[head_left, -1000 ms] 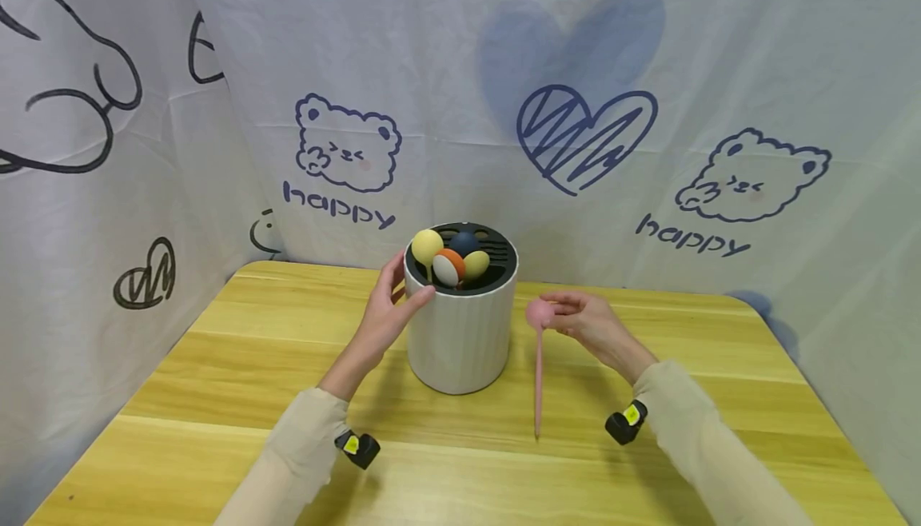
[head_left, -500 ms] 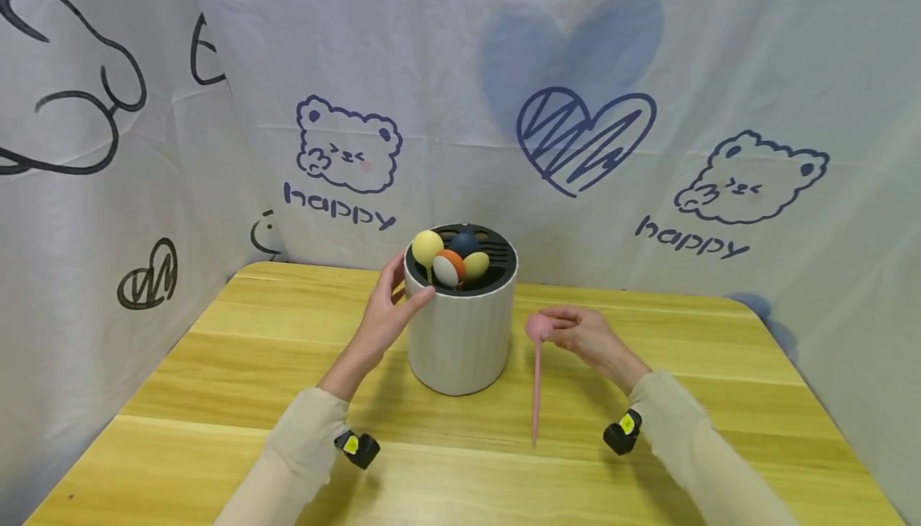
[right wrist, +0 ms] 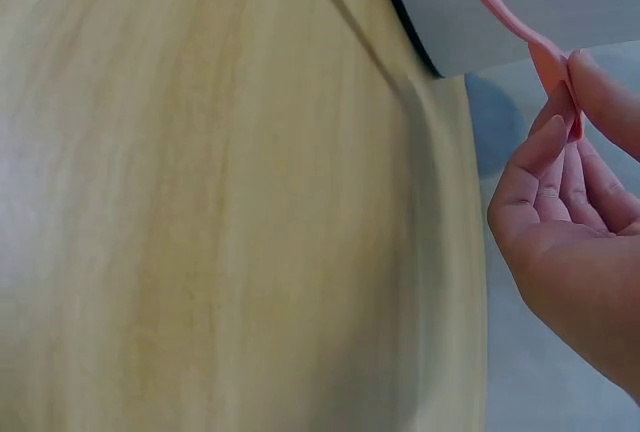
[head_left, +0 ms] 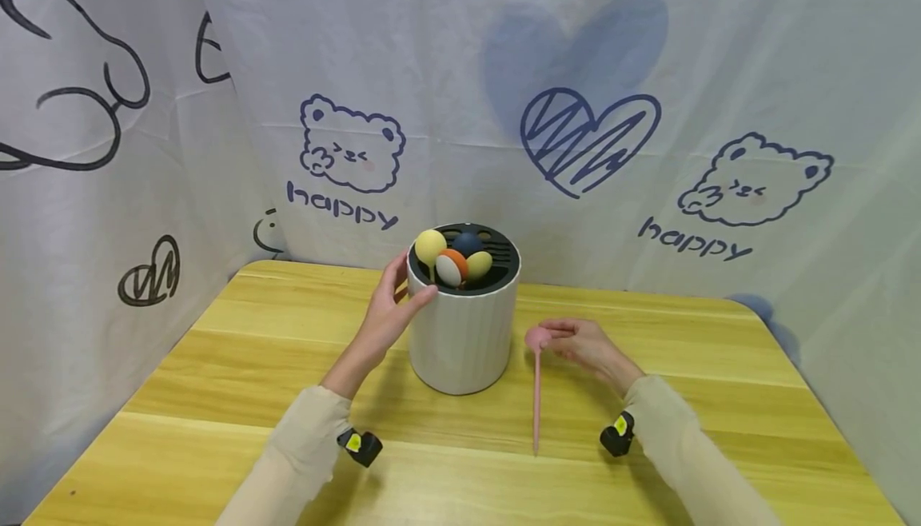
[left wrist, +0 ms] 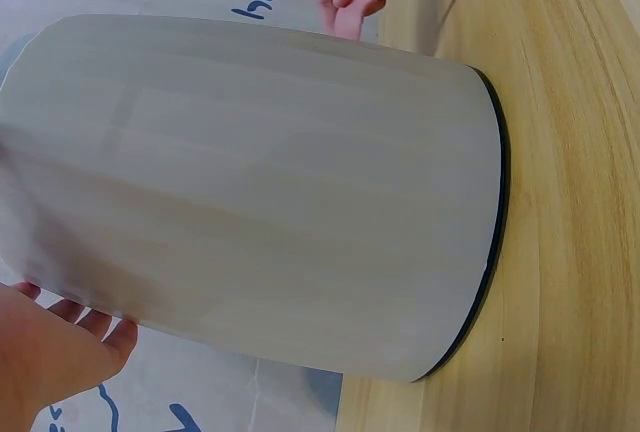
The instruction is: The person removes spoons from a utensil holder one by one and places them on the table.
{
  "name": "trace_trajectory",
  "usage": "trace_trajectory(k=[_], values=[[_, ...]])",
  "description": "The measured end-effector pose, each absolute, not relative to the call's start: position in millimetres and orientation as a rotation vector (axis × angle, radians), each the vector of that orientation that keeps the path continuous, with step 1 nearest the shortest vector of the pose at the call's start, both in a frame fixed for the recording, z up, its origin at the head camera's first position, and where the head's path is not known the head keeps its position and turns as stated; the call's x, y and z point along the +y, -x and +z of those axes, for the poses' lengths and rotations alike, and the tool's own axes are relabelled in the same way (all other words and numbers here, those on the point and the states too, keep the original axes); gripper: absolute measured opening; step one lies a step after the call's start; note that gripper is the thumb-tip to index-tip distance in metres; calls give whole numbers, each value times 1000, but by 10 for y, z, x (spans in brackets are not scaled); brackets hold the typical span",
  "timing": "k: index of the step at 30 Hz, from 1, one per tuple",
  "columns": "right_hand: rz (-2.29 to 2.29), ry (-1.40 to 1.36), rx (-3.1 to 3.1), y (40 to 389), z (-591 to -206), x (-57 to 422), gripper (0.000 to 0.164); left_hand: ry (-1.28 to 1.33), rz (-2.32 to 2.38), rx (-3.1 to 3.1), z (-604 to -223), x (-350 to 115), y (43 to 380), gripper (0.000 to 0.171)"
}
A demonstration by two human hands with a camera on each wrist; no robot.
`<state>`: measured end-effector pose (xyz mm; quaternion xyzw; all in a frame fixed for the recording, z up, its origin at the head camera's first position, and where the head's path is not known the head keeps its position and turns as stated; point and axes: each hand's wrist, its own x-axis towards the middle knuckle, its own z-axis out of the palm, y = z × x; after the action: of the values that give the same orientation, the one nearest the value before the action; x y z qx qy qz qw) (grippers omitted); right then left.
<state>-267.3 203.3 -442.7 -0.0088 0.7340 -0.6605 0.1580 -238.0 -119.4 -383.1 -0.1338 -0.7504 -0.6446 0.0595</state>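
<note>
A white cylindrical utensil holder [head_left: 462, 342] with a black slotted top [head_left: 504, 258] stands upright on the table. Round utensil heads poke out of it: a pale yellow one [head_left: 430, 247], a navy one [head_left: 467, 245], an orange-and-white one [head_left: 451, 268] and an olive-yellow one [head_left: 479, 265]. My left hand [head_left: 380, 322] holds the holder's left side near the rim, thumb at the front. Right of the holder, my right hand [head_left: 586, 348] pinches a pink spoon [head_left: 536, 402] by its round head between thumb and fingers. Its long thin handle points toward me over the table.
The wooden table [head_left: 460, 470] reaches back to a white curtain [head_left: 460, 70] printed with bears and hearts. Another stretch of curtain hangs along the left side. A small black camera sits on each wrist [head_left: 360, 446].
My right hand has come lower and nearer to me with the pink spoon, whose head now looks flatter. The left hand keeps its place on the utensil holder.
</note>
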Motion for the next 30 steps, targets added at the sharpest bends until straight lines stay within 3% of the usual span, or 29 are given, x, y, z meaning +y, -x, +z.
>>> trace_trajectory(k=[30], values=[[-1873, -19, 2095, 2627, -4656, 1963, 40, 407, -1954, -2256, -3820, -1183, 2348, 77]])
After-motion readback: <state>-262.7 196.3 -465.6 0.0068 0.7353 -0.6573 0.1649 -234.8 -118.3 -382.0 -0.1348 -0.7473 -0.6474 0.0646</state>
